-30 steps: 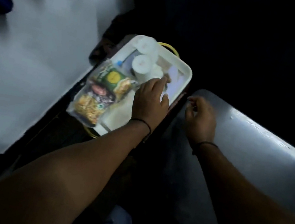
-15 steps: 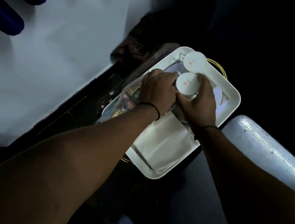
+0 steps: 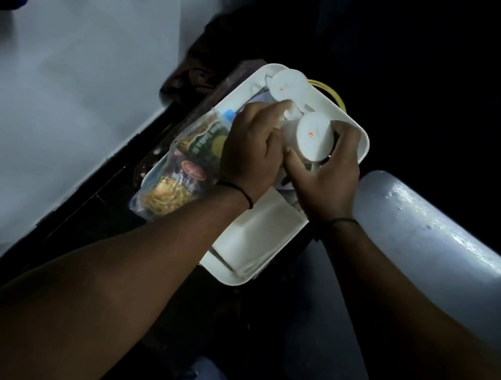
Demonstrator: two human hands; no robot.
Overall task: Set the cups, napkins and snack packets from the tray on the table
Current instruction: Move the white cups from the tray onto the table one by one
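Resting on a dark stand, the white rectangular plastic tray (image 3: 351, 134) carries a clear bag of colourful snack packets (image 3: 183, 171), a white folded napkin (image 3: 263, 235) and two white lidded cups. Right hand (image 3: 324, 179) curls round the nearer cup (image 3: 313, 137); left hand (image 3: 252, 150) stretches loose fingers (image 3: 282, 106) toward the farther cup (image 3: 287, 86).

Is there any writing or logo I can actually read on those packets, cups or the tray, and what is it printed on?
Snack packet: white lettering on the green band and a red oval logo, both too blurred to read.
Near cup: a small orange mark on its lid, no legible text.
Far cup: the same kind of orange mark, unreadable.
Tray and napkin: no writing visible.
Nothing here can be quoted with confidence.
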